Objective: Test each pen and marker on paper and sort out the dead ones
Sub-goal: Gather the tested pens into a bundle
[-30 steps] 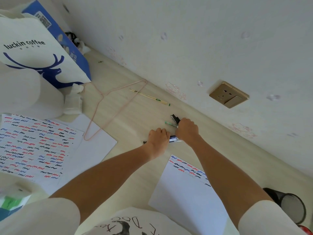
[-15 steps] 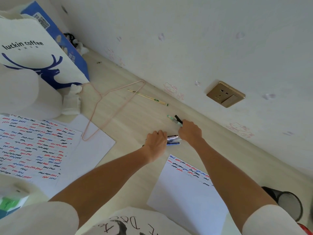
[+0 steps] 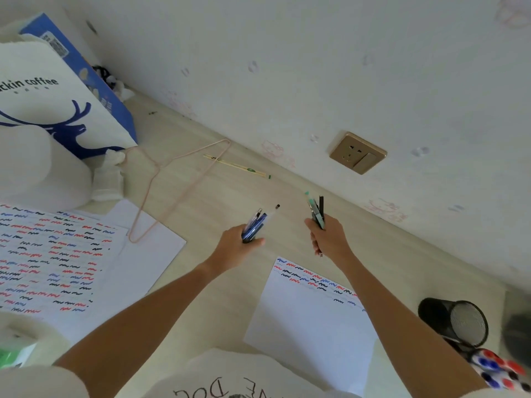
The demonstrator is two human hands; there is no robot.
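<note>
The left hand (image 3: 238, 245) is curling its fingers (image 3: 255, 242) round a bundle of blue pens (image 3: 254, 225), and the bundle is pointing up and away toward the far right, its tips fanning out above the knuckles. Just across the gap, the right hand (image 3: 330, 237) is wrapping its own fingers round a second bundle, the dark pens (image 3: 317, 212), which are standing nearly upright with a green-tipped one and a black one sticking out on top and a thin end poking out below the palm. Both bundles are being held clear above the tabletop (image 3: 218, 202), well apart from each other, with nothing lying between them. The test sheet (image 3: 304, 320), its far edge already carrying rows of red, blue and black squiggles, is lying directly on the near side of the right hand, so that hand looks the nearer one for bringing a tip down to write. The mesh pen cup (image 3: 457, 320) is lying tipped on its side at the near right, its open mouth facing this way; the fully scribbled sheet (image 3: 51, 259) is lying away at the left.
</note>
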